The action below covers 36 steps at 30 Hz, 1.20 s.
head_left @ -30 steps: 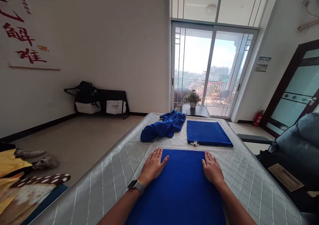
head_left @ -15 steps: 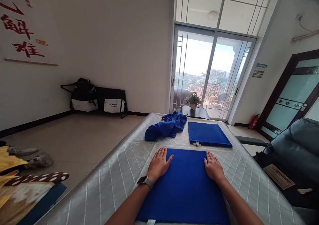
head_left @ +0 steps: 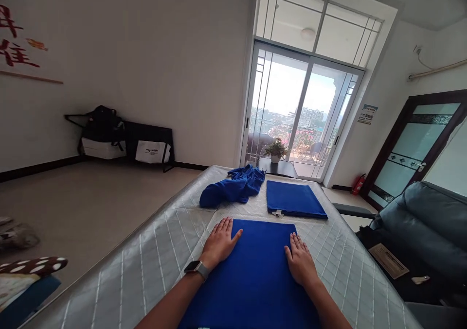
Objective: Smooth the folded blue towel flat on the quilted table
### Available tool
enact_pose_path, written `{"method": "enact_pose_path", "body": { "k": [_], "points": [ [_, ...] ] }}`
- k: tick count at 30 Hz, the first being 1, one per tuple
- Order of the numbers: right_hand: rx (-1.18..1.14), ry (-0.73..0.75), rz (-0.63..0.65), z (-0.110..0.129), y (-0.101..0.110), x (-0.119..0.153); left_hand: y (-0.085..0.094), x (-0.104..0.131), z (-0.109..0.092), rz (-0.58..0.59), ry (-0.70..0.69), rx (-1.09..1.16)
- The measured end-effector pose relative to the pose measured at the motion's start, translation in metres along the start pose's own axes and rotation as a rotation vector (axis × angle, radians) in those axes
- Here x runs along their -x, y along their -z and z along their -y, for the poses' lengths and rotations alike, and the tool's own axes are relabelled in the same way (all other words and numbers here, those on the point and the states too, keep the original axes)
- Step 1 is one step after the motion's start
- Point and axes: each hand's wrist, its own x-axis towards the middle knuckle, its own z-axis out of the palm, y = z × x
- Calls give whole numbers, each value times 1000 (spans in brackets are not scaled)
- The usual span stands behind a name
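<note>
Both hands are open and palm down, gripping nothing. The left hand (head_left: 219, 244), with a watch (head_left: 197, 268) on its wrist, lies across the upper left edge of the flat blue cloth (head_left: 251, 275), fingers close together and thumb spread inward over the fabric. The right hand (head_left: 302, 262) rests on the cloth's right edge, its fingertips just below the upper right corner. The cloth lies on the quilted silver cover (head_left: 146, 266), at the bottom centre of the frame and running out of its lower edge.

Just beyond it, right of centre, lies a folded blue stack (head_left: 296, 199) with a white tag (head_left: 278, 213); to its left is a crumpled blue cloth (head_left: 233, 188).

Compared with the earlier frames, the right hand sits lower and farther in from the corner, which now shows above its fingertips. The left hand keeps its place on the edge. The view has turned and tilted, and the red-lettered scroll (head_left: 22, 42) is cut off more at the upper left.
</note>
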Motion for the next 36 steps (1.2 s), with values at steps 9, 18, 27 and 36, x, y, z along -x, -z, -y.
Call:
{"method": "enact_pose_path", "body": {
  "k": [9,18,27,36],
  "points": [
    [-60,-26,21,-2,-3,-1,4,-1,0,45,-1,-78],
    [-128,-46,13,-1,-2,1,8,16,-91,57,-371,0],
    [-140,3,8,-6,-6,2,-26,-15,-198,140,-543,94],
    [-157,-48,-19,-3,-5,0,-14,-6,-101,139,-357,21]
  ]
}}
